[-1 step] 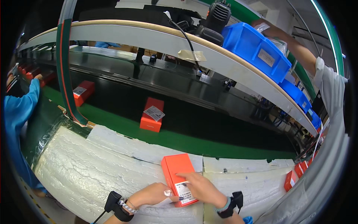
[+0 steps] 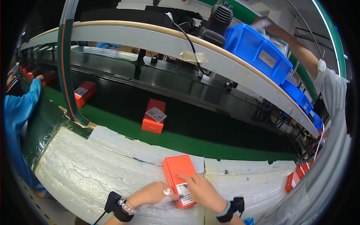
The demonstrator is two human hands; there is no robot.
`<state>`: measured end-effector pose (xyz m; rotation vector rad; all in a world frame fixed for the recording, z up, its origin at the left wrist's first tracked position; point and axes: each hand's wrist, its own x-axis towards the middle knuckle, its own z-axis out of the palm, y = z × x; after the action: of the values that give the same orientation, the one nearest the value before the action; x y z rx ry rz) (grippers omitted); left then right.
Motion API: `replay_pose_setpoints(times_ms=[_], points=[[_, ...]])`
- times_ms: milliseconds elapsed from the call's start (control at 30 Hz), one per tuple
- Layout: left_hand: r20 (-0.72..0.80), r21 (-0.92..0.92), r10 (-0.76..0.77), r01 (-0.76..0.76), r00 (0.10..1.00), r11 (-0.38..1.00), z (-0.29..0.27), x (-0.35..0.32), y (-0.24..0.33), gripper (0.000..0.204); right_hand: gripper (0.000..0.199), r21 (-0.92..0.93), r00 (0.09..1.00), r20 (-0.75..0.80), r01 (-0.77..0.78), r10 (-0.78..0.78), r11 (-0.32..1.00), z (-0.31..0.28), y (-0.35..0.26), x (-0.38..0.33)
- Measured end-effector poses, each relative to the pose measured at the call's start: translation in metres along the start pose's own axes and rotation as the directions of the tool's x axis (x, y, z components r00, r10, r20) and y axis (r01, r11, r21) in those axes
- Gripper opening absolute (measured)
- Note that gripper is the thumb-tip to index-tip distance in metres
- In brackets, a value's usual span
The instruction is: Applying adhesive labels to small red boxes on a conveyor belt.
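An orange-red box (image 2: 177, 167) lies on the pale padded worktop in front of me, with a white printed label (image 2: 184, 194) on its nearer end. My right hand (image 2: 202, 193) rests on the box's top and right side, index finger stretched forward and the fingers apart. At the near left edge of the label is my left hand (image 2: 157, 193), its fingers drawn together and smeared by motion. A thin whitish slip shows blurred at those fingertips. A small white patch (image 2: 167, 191) sits on a finger of that hand. Black bands circle both wrists.
Beyond the worktop (image 2: 112, 161) runs a green conveyor belt (image 2: 210, 138) carrying labelled red boxes (image 2: 152, 125). A shelf above holds a walkie-talkie (image 2: 219, 18) and blue bins (image 2: 258, 52). One person's arm (image 2: 296, 47) reaches over a bin; a blue-sleeved person (image 2: 22, 101) works at left.
My left hand has shifted slightly left, off the label's face, and blurs. Boxes on the belt have slid slightly right. The hand at the blue bin has moved a little.
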<state>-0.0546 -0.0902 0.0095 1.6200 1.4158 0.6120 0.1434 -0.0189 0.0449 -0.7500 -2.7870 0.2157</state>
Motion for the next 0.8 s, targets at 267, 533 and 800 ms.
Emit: replay_pose_setpoints(times_ms=[267, 533, 800], points=[[-0.624, -0.645, -0.063, -0.468, 0.779, 0.605, -0.053, -0.017, -0.031, 0.037, 0.038, -0.040, 0.977, -0.060, 0.203, -0.205, 0.978, 0.025, -0.003, 0.025], [-0.724, -0.621, -0.166, -0.527, 0.670, 0.580, -0.052, -0.025, -0.014, 0.048, 0.022, -0.039, 0.938, -0.230, -0.274, 0.258, 0.961, 0.003, 0.145, -0.058], [-0.737, -0.514, -0.084, -0.476, 0.671, 0.714, -0.027, -0.006, -0.008, 0.042, 0.055, -0.394, 0.833, -0.311, -0.552, 0.458, 0.735, -0.005, 0.169, -0.007]])
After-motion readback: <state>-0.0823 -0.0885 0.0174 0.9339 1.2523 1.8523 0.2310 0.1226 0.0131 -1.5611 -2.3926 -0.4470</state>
